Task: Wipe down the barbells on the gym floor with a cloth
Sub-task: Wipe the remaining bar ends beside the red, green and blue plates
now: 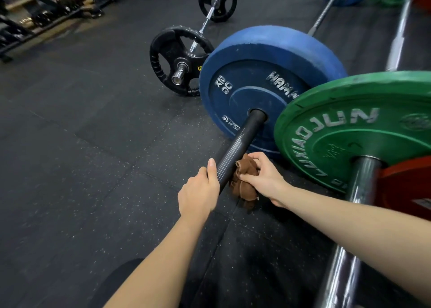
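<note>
Here, left hand round barbell sleeve, right hand round brown cloth.

There they were: the left arm and the right arm bare all the way to the edge of view, the left hand showing a short, plain thumbnail, the right hand bare-fingered too, and low down a knee clad in dark fabric.

This place is a gym. Long bars with big round weights lie on a black rubber floor: a blue weight, a green weight and black weights. Dark racks stand far off on the left.
</note>
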`<state>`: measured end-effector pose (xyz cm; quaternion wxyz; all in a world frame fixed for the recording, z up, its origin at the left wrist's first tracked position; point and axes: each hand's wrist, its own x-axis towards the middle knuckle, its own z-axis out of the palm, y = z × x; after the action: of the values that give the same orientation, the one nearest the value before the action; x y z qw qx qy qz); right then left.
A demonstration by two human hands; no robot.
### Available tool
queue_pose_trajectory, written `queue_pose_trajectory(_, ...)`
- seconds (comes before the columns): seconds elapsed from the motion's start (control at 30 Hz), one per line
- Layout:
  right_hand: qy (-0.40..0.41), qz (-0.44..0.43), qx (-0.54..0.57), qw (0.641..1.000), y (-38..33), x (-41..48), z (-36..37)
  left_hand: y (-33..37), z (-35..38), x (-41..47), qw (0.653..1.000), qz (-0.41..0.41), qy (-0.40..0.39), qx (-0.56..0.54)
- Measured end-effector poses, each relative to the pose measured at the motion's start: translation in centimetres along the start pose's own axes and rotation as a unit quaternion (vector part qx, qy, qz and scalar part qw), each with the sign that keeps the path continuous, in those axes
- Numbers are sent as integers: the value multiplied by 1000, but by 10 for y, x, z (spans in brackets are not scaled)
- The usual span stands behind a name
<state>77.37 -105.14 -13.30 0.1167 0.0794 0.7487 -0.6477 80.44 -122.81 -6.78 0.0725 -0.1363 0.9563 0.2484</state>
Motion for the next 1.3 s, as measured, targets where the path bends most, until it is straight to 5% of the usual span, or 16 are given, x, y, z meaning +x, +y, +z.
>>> queue_pose_trajectory(0.17,22,25,36,999,-4,-5,9,1,-3,-1,999,-17,-9,-39)
queue_pose_trajectory(0.33,-81,61,44,994,5,-36,29,0,-6,-1,997,-28,-18,-76)
queue_pose_trajectory(0.5,-47,64,67,995,0,-26,25,0,-11,1,991,-37,-48,-122)
queue_pose_trajectory(0.67,-151,106,70,980,11,-58,49,3,-15,0,985,-53,-62,-153)
queue_pose_trajectory(0.73,-211,118,35,970,12,-68,57,3,-15,-1,986,-46,-67,-143)
queue_pose_trajectory(0.83,-270,96,-164,944,-3,-47,45,2,-14,0,991,-36,-67,-114)
queue_pose_trajectory(0.9,-192,76,-292,934,-14,-21,26,1,-11,0,993,-28,-48,-103)
queue_pose_trajectory(1.07,98,44,-209,972,-44,19,-16,0,-4,5,989,-51,-17,-138)
queue_pose_trajectory(1.3,225,17,-212,951,-63,40,-14,5,-11,-3,995,-35,-53,-82)
